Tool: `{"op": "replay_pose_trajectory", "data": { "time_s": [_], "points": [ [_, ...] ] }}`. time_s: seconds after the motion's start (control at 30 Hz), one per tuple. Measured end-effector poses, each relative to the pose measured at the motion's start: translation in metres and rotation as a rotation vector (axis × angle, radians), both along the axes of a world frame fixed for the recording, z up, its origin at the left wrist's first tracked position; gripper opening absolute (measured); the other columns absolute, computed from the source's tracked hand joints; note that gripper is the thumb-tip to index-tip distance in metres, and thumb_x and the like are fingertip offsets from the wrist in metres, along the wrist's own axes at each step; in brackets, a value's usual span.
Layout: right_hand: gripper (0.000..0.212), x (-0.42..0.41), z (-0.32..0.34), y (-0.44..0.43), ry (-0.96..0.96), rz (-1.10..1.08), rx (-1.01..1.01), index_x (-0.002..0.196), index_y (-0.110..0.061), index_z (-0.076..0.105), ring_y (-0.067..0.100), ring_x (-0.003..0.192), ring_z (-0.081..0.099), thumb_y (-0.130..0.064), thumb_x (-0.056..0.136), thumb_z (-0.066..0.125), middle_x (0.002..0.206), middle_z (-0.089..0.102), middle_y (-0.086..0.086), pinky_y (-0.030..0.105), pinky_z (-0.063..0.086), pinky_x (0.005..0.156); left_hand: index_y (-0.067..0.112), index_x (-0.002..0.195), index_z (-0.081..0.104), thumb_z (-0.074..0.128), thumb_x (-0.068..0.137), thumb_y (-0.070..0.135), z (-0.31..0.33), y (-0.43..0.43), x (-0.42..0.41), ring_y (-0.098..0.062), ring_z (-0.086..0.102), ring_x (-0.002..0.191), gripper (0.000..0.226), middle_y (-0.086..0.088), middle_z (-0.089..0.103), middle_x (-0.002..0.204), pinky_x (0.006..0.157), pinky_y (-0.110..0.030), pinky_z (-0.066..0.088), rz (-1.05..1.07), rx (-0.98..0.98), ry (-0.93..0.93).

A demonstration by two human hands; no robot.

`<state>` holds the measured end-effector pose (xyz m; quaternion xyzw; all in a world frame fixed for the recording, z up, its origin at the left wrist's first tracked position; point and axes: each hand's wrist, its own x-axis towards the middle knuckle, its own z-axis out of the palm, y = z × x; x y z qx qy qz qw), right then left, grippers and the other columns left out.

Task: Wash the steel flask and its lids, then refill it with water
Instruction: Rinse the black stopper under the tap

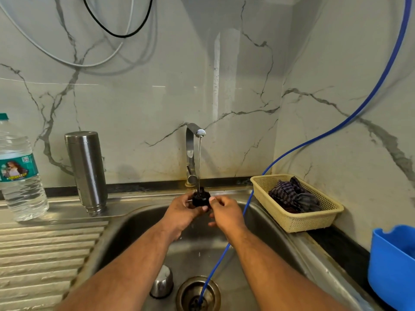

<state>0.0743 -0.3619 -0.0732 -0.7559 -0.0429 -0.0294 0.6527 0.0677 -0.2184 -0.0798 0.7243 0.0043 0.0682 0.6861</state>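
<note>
A small black inner lid (pixel 200 198) is under the running stream from the steel tap (pixel 193 151), over the sink (pixel 125 223). My left hand (pixel 179 213) grips it from the left and my right hand (pixel 225 213) pinches it from the right. The steel flask (pixel 86 170) stands upside down on the sink's rim at the left, untouched. A steel cap lid (pixel 162 282) lies in the sink bowl near the drain, partly hidden by my left forearm.
A clear plastic water bottle (pixel 19 173) stands on the ribbed drainboard (pixel 40 254) at far left. A blue hose (pixel 247 205) runs from the wall into the drain (pixel 197 292). A beige basket (pixel 298 218) with a dark cloth and a blue tub (pixel 393 263) sit at right.
</note>
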Motion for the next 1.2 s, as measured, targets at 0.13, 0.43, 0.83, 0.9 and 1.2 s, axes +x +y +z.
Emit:
{"op": "replay_pose_trajectory", "data": {
  "time_s": [0.13,0.43,0.83,0.9,1.2],
  "points": [
    [0.011,0.000,0.001,-0.003,0.014,-0.012,-0.042,0.111,-0.026,0.063,0.014,0.094,0.066,-0.027,0.106,0.053,0.111,0.066,0.000,0.021,0.056,0.058,0.023,0.123,0.065,0.081,0.085,0.011,-0.004,0.005,-0.001,-0.019,0.071,0.105,0.043,-0.004,0.076,0.111,0.082,-0.027,0.055,0.003,-0.019,-0.024],
    [0.022,-0.006,0.002,-0.001,0.018,0.011,-0.103,0.124,-0.025,0.064,0.012,0.097,0.066,-0.031,0.105,0.055,0.111,0.064,-0.006,0.021,0.055,0.057,0.023,0.126,0.062,0.082,0.084,0.012,-0.004,0.007,-0.007,-0.014,0.069,0.105,0.047,0.000,0.074,0.111,0.087,-0.024,0.057,0.011,0.116,-0.107],
    [0.035,-0.013,0.004,-0.001,0.114,0.120,-0.144,0.123,-0.020,0.063,0.020,0.086,0.074,-0.046,0.107,0.046,0.100,0.074,0.005,0.026,0.061,0.061,0.002,0.115,0.070,0.068,0.095,0.014,-0.004,0.004,-0.013,-0.030,0.076,0.097,0.024,-0.019,0.077,0.106,0.083,-0.035,0.063,-0.112,-0.146,0.042],
    [0.036,-0.013,0.003,-0.002,0.120,0.127,-0.139,0.122,-0.019,0.063,0.021,0.087,0.074,-0.047,0.106,0.046,0.099,0.074,0.005,0.028,0.062,0.063,0.002,0.116,0.070,0.068,0.095,0.015,-0.005,0.004,-0.013,-0.029,0.076,0.095,0.025,-0.020,0.076,0.106,0.082,-0.034,0.063,-0.135,-0.150,0.045],
    [0.042,-0.014,0.005,-0.003,0.150,0.182,-0.045,0.122,-0.022,0.064,0.021,0.090,0.074,-0.057,0.100,0.054,0.104,0.074,0.003,0.035,0.064,0.072,0.023,0.128,0.064,0.079,0.086,0.008,-0.002,0.013,-0.015,-0.024,0.073,0.106,0.047,-0.008,0.076,0.113,0.090,-0.039,0.061,-0.162,0.003,-0.078]
  ]
}}
